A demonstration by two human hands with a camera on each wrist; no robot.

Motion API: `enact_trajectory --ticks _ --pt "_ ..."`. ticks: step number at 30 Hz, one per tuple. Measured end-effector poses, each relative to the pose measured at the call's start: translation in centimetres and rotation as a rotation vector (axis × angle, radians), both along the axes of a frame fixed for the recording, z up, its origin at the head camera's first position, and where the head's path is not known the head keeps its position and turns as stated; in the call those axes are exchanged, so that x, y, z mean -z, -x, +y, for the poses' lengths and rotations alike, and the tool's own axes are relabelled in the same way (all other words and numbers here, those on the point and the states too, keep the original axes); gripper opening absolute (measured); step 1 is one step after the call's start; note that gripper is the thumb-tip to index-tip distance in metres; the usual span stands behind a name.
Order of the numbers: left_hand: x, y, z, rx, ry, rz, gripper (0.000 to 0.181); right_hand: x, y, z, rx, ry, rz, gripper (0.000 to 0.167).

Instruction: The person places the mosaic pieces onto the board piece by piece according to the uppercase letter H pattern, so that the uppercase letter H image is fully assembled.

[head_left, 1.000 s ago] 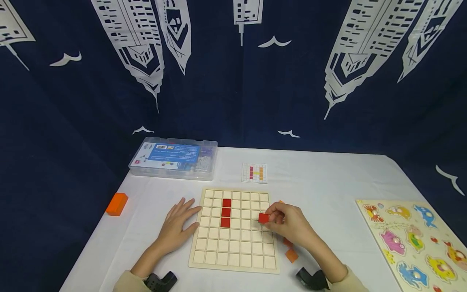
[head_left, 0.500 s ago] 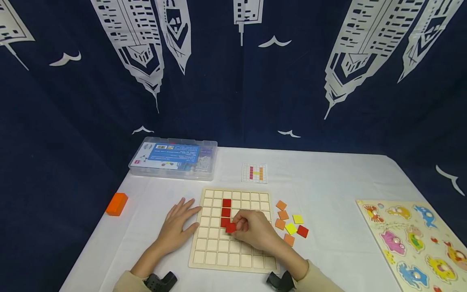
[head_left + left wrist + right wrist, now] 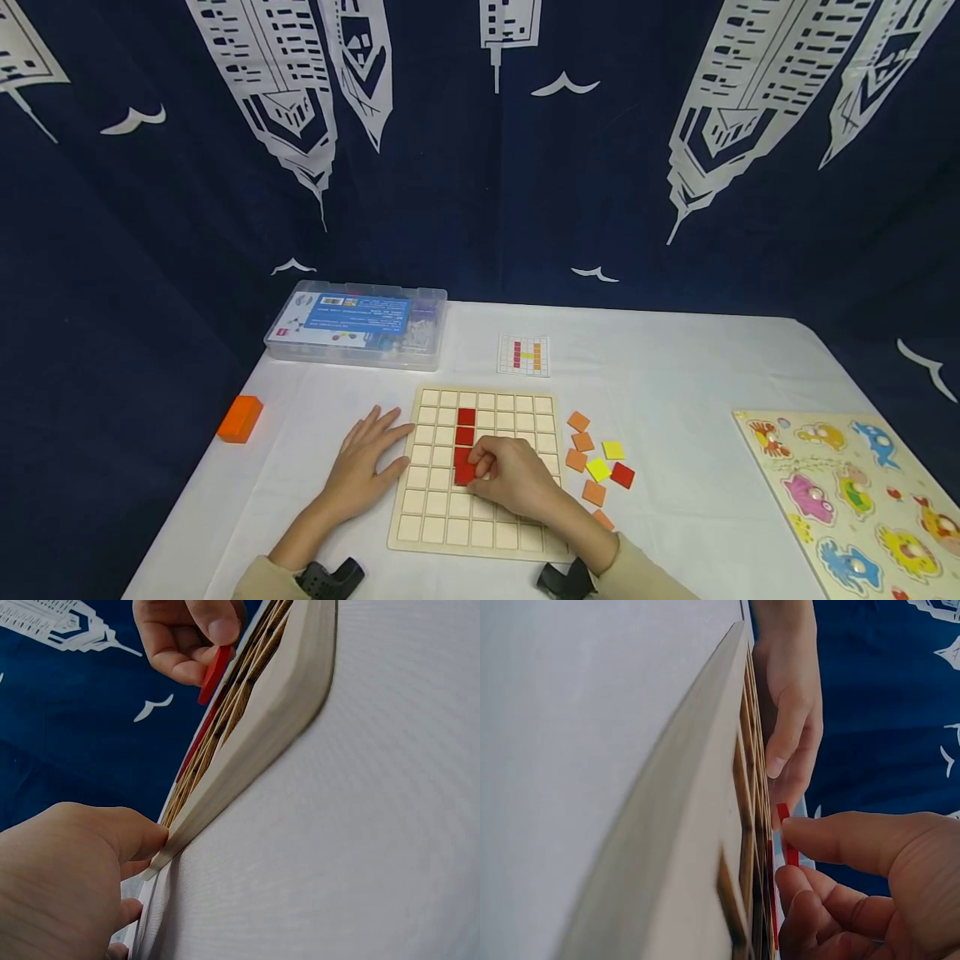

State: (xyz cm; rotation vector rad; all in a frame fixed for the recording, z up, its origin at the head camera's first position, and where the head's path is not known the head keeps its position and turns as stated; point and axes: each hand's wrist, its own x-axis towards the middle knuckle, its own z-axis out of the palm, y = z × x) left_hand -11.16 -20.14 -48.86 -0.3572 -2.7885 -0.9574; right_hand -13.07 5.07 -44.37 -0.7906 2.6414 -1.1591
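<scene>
A wooden grid board lies on the white table with a column of red square tiles set in its cells. Over the cell just below that column, my right hand pinches another red tile between thumb and fingers. In the right wrist view this held tile stands tilted, slightly off the board's face. My left hand lies flat with fingers spread, its fingertips touching the board's left edge. The left wrist view shows the left thumb against the board's rim.
Loose orange, yellow and red tiles lie right of the board. Behind it is a small pattern card. A clear plastic case, an orange block and an animal puzzle board stand around.
My right hand has carried the red tile leftward from the board's right side to the bottom of the red column, then shifted slightly onto the cell. The left hand has stayed put.
</scene>
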Motion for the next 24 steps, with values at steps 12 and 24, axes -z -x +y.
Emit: enact_trajectory --ticks 12,24 --pt "0.05 0.13 -0.08 -0.004 -0.007 -0.013 0.045 0.21 -0.07 -0.24 0.003 -0.040 0.010 0.021" --pt "0.10 -0.05 -0.02 -0.008 -0.009 0.004 0.045 0.22 -0.12 -0.25 -0.022 0.000 -0.016 0.021"
